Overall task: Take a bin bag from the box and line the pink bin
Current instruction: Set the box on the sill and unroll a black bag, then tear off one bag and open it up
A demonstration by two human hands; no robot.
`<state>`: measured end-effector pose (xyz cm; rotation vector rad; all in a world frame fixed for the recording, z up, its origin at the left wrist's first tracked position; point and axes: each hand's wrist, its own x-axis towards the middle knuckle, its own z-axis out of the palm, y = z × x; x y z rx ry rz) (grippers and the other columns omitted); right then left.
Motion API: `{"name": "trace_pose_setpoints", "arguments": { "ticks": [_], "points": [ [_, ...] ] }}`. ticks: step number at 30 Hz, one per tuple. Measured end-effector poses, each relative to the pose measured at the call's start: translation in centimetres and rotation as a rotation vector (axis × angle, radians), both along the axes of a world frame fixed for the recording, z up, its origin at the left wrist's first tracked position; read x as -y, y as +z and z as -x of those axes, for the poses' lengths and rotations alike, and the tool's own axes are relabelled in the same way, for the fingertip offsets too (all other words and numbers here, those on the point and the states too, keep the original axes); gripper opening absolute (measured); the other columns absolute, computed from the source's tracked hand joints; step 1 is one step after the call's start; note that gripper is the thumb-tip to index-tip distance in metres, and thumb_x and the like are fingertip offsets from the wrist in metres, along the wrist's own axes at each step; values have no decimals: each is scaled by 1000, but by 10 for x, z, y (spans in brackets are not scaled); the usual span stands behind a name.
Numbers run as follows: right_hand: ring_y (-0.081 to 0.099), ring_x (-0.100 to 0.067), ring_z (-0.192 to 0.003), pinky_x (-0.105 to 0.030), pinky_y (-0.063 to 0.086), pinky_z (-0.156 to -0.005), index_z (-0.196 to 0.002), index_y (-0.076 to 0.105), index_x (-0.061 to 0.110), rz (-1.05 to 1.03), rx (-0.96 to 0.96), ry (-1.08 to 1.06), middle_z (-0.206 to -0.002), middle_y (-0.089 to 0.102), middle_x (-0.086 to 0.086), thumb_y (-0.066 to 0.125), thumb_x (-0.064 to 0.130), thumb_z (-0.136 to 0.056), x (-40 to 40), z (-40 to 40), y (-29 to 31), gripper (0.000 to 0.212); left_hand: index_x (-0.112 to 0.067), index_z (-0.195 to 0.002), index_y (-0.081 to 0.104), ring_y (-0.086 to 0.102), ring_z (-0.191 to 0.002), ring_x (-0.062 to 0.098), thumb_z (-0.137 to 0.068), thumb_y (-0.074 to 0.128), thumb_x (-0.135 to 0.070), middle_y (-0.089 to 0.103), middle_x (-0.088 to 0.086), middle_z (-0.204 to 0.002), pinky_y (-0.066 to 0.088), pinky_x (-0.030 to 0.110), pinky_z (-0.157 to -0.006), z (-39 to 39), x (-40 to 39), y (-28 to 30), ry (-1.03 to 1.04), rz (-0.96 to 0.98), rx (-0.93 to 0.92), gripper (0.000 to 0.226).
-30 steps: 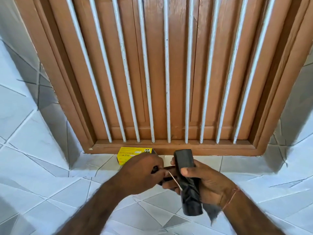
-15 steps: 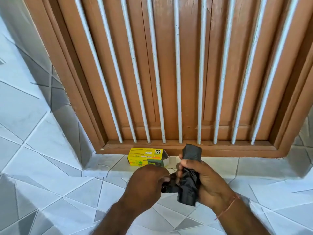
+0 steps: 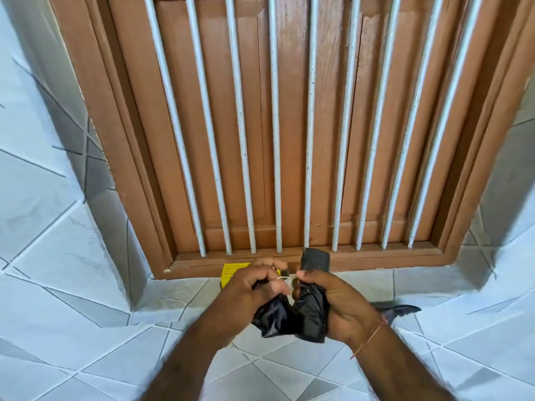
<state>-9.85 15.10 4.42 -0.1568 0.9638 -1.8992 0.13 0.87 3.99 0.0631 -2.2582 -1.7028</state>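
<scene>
A black roll of bin bags [image 3: 314,302] stands upright in my right hand [image 3: 340,306], its top end poking above my thumb. My left hand [image 3: 252,287] pinches a thin pale band and a loose black bag flap [image 3: 270,316] that hangs from the roll's lower left. The yellow box [image 3: 231,270] lies on the tiled ledge just behind my left hand, mostly hidden by it. The pink bin is not in view.
A brown wooden window frame [image 3: 289,263] with white vertical bars [image 3: 278,140] fills the wall right behind my hands. Grey-white tiles [image 3: 86,285] cover the ledge and side walls. A dark bag end [image 3: 402,309] shows past my right wrist.
The view has tilted up and closer to the window. A loose black flap has come away from the roll on the left, and my left hand now pulls a pale band.
</scene>
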Motion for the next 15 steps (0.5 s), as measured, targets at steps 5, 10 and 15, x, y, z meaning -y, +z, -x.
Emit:
{"name": "trace_pose_setpoints", "arguments": {
  "ticks": [5,10,15],
  "points": [
    [61,-22,-38,-25,52,-41,-58,60,-2,9,0,-21,-48,61,-14,47,4,-93,6,-7,6,38,-8,-66,63,58,-72,26,-85,56,-18,63,13,-73,46,35,-72,13,-13,-23,43,-800,-146,22],
    [60,-29,-49,-40,57,-66,-64,60,-1,-76,-41,-90,-59,62,-19,58,2,-83,15,-3,-8,20,-16,-58,61,45,-60,19,-90,53,-11,52,5,-59,37,28,-60,22,-15,-27,173,-439,-121,33],
    [58,-31,-53,-47,51,-75,-71,58,1,-95,-40,-125,-62,60,-19,62,1,-81,19,4,-17,10,-19,-56,63,44,-58,16,-86,56,-14,51,-2,-55,36,28,-61,24,-24,-28,261,-335,-127,32]
  ]
}}
